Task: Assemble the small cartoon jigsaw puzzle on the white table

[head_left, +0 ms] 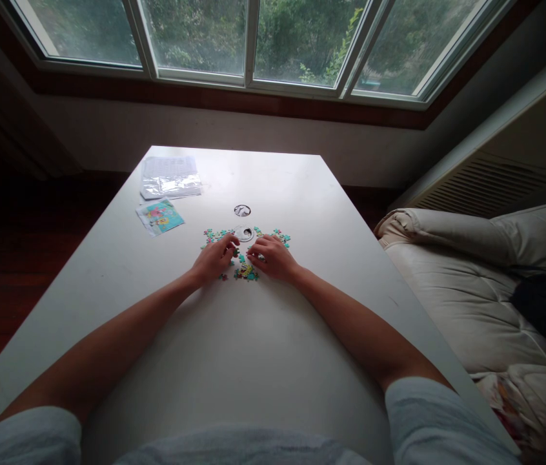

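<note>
My left hand (215,257) is closed in a pinch, with a small dark-green jigsaw puzzle piece (236,252) at its fingertips. Facing it, my right hand (273,256) has its fingers bent inward and drawn together; whatever they hold is too small to make out. Between the hands lie a teal puzzle piece (241,258) and, nearer me, a small joined patch of puzzle (246,272) in yellow and teal. Loose pieces spread beyond both hands, in a left group (212,236) and a right group (283,237). Some are hidden under my fingers.
A round metal-rimmed opening (244,233) and a second round one (242,210) sit in the white table (234,342). Towards the back left lie a colourful picture card (161,216) and a clear plastic bag (171,177). A cream sofa (452,284) stands along the right.
</note>
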`<action>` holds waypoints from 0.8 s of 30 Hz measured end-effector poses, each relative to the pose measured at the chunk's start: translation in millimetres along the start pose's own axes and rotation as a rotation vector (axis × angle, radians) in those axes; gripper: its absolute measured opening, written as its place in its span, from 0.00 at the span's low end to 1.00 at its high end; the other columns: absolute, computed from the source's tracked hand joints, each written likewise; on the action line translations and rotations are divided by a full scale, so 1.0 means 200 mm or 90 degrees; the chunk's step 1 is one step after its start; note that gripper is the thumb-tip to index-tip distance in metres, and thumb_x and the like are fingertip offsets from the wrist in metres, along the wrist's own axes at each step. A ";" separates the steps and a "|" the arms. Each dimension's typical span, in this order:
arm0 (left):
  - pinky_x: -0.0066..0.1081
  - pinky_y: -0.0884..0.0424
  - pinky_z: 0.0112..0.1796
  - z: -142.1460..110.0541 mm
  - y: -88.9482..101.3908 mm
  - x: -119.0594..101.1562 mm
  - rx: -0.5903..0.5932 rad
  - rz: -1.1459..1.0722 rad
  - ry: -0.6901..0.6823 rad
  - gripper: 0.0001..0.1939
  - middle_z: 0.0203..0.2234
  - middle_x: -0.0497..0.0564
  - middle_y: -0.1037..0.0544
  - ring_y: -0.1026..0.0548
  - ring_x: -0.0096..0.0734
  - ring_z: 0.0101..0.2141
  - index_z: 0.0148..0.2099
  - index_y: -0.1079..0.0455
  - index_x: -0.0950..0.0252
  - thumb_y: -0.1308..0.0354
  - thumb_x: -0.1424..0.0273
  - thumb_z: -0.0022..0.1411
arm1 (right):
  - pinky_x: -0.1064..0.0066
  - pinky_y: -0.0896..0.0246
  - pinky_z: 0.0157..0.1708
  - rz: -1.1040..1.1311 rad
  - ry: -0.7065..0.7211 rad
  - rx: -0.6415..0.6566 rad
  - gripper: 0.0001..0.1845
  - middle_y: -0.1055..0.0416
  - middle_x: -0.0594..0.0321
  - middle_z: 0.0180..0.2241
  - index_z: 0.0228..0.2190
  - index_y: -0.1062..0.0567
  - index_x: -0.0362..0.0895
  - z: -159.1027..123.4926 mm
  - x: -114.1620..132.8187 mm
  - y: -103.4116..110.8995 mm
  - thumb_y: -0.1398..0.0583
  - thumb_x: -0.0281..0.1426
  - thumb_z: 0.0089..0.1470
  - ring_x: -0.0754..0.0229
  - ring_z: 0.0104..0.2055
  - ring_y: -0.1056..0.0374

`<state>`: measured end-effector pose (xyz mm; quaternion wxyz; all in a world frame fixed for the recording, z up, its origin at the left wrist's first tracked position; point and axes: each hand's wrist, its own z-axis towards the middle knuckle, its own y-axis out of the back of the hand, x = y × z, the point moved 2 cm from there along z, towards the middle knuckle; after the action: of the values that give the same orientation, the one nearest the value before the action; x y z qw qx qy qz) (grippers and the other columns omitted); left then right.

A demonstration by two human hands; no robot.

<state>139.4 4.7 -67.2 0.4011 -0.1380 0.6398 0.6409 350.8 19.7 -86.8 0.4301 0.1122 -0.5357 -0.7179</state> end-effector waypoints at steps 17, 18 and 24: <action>0.28 0.36 0.34 0.00 -0.02 -0.01 0.021 0.020 -0.056 0.12 0.33 0.46 0.20 0.28 0.28 0.29 0.49 0.26 0.59 0.47 0.68 0.66 | 0.63 0.51 0.44 0.001 0.004 0.016 0.08 0.27 0.60 0.35 0.36 0.22 0.47 -0.01 0.00 0.00 0.39 0.37 0.63 0.53 0.42 0.35; 0.28 0.36 0.34 0.00 -0.02 -0.01 0.026 0.022 -0.055 0.11 0.32 0.45 0.20 0.28 0.28 0.29 0.48 0.26 0.59 0.47 0.68 0.66 | 0.63 0.51 0.44 0.005 0.005 0.023 0.08 0.27 0.60 0.35 0.36 0.22 0.47 0.00 0.00 0.01 0.39 0.37 0.63 0.54 0.42 0.36; 0.28 0.38 0.32 -0.02 -0.03 -0.02 0.056 0.060 -0.074 0.06 0.29 0.46 0.23 0.28 0.29 0.29 0.38 0.28 0.61 0.46 0.68 0.64 | 0.63 0.51 0.45 0.018 0.026 0.066 0.09 0.29 0.60 0.36 0.36 0.22 0.48 0.00 0.02 0.03 0.36 0.40 0.59 0.53 0.43 0.36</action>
<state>145.8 -0.7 -69.1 0.4124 -0.0526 0.6486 0.6376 352.0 16.2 -80.7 0.4447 0.1417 -0.5648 -0.6805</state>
